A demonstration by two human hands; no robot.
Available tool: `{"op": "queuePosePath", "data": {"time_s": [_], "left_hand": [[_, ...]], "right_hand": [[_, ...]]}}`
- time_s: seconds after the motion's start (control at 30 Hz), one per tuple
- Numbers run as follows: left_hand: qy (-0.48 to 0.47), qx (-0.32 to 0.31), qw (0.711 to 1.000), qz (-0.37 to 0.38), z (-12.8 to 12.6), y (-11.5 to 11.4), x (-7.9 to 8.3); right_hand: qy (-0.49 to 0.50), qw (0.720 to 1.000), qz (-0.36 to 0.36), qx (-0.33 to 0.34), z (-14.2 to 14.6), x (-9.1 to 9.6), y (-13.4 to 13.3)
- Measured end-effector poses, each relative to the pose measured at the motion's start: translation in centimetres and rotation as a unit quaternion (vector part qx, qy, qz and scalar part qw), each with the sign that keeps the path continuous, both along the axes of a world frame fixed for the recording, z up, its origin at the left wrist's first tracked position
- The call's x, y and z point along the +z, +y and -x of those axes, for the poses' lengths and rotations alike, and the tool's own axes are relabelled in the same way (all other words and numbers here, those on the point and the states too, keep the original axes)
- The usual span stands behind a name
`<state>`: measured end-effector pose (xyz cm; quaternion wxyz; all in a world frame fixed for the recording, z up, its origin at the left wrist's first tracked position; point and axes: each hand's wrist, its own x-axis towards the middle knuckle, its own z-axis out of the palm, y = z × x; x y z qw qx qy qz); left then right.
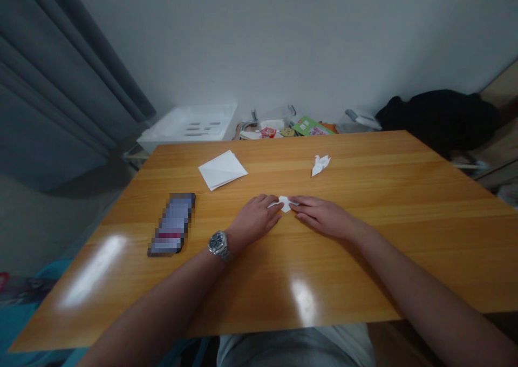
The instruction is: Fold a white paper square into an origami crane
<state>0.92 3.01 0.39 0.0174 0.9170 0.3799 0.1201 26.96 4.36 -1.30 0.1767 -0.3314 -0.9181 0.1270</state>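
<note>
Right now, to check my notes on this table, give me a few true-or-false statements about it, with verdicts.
1. A metal wristwatch sits on the left wrist. True.
2. The left hand and the right hand both touch a small folded white paper. True.
3. The right hand holds the paper crane. False: the crane lies on the wooden table, apart from both hands.
4. The creased white paper square lies right of the crane. False: it lies left of the crane.
5. A pixelated rectangular object lies left of the left hand. True.
</note>
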Motion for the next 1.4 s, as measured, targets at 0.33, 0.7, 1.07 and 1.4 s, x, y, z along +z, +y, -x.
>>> {"op": "queuePosePath", "data": {"time_s": [0.33,0.7,1.07,1.4], "left_hand": [[-0.001,-0.005,1.000,0.006,0.1,0.2,-0.2],[-0.001,-0.018,1.000,0.012,0.3,0.3,0.0],[-0.039,-0.017,0.999,0.001,0.3,0.2,-0.3],[-0.102,0.030,0.994,0.007,0.0,0.2,-0.3]], "right_hand": [[0.001,0.999,-0.030,0.018,0.4,0.3,0.0],[0.033,0.999,-0.024,0.010,1.0,0.3,-0.3],[0.046,0.998,-0.048,0.005,1.4,-0.2,-0.1],[0.111,0.992,0.015,-0.052,2.1,0.7,-0.8]]}}
